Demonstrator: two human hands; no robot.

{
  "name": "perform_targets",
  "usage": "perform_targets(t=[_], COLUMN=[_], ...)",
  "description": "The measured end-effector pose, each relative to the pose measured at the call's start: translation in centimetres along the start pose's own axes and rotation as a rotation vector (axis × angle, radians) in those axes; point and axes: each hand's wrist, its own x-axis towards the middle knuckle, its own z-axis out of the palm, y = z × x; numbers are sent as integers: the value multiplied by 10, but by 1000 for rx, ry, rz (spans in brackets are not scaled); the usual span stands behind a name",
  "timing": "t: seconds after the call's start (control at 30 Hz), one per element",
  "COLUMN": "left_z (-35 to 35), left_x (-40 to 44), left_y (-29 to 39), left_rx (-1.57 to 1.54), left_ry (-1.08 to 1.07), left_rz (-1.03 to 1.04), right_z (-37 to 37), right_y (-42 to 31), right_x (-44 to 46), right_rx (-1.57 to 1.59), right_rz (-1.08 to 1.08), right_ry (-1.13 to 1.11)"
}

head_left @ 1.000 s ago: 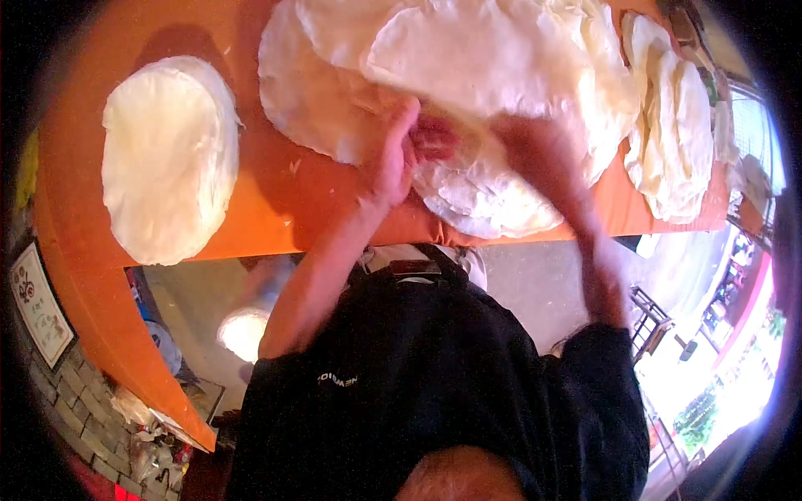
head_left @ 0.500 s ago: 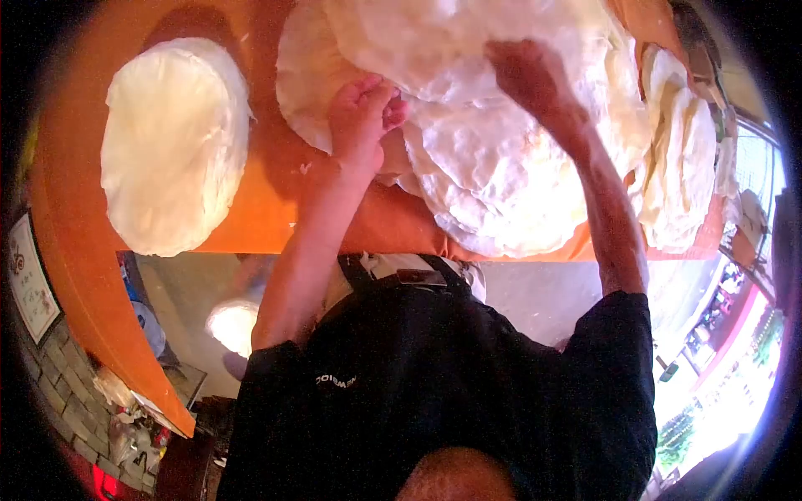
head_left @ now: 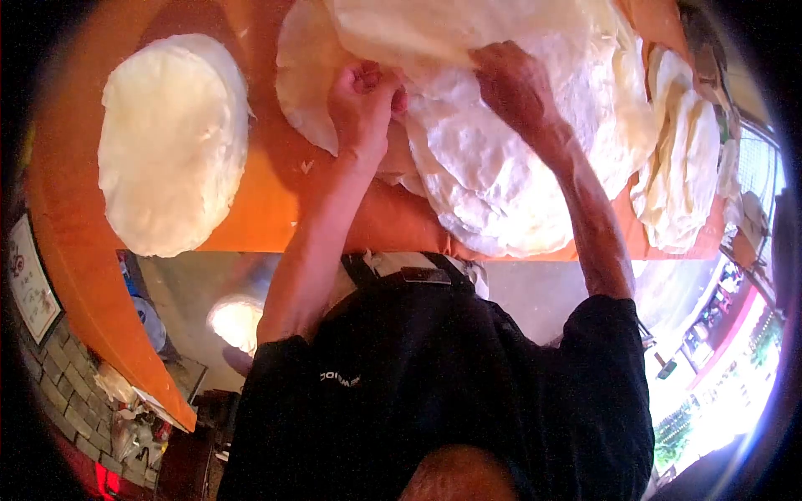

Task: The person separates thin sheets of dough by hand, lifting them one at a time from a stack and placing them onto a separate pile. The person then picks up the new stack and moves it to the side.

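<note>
A broad pile of thin, soft white sheets (head_left: pixel 501 179), like fibre wadding, lies crumpled on the orange-covered table (head_left: pixel 251 225). Over its far part, a top sheet (head_left: pixel 418 33) has its near edge stretched between my two hands. My left hand (head_left: pixel 364 104) has its fingers curled at that edge, thumb against fingers. To the right, my right hand (head_left: pixel 514 88) is closed on the same edge, knuckles up, above the pile. The exact pinch points are partly hidden by the fingers. A flatter sheet (head_left: pixel 305 88) lies under the left side.
A smooth oval stack of white sheets (head_left: pixel 174 146) sits at the table's left. Another folded white stack (head_left: pixel 681 159) is at the right end. A framed notice (head_left: pixel 33 280) and bricks (head_left: pixel 71 376) show at lower left. Bright daylight enters at right.
My left hand has moved slightly up and its fingers have curled in. My right hand has shifted a little left, and the sheet's edge now shows drawn between both hands.
</note>
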Motion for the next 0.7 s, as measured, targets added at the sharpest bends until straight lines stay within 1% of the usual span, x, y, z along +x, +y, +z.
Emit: perform_targets(t=[0.03, 0.07, 0.13, 0.17, 0.23, 0.27, 0.33, 0.43, 0.53, 0.57, 0.67, 0.7], left_z=[0, -3, -7, -8, -7, -8, -10, -5, -2, -4, -2, 5], left_x=[3, 7, 5, 3, 13, 11, 13, 5, 14, 24, 29, 18], left_y=[0, 1, -1, -3, 3, 4, 9, 12, 10, -2, 1, 14], left_rx=[-18, -13, 7, 32, 70, 110, 185, 275, 695, 660, 971, 990], left_ry=[26, -3, -68, -95, -152, -181, -230, -207, -158, -137, -69, -26], left_rz=[-1, 16, 12, -2, 15, -10, -45, 27, 486, 578, 735, 688], right_z=[2, 5, 3, 5, 10, 13, 11, 7, 12, 19, 23, 20], right_y=[0, -2, 2, 1, -5, -10, -16, -34, -48, -44, -27, -17], right_x=[-1, -2, 9, 14, 17, 13, 15, 11, 5, 5, 9, 17], right_rx=[24, 56, 0, 89, 84, 88, 105, 103, 39, -20, -131, -156], right_rz=[25, 49, 62, -11, 12, 26, -8, -24, 30, 110, 123, 121], right_ry=[36, 66, -14, 98, 31, -10, 59, 95, 206, 187, 71, 53])
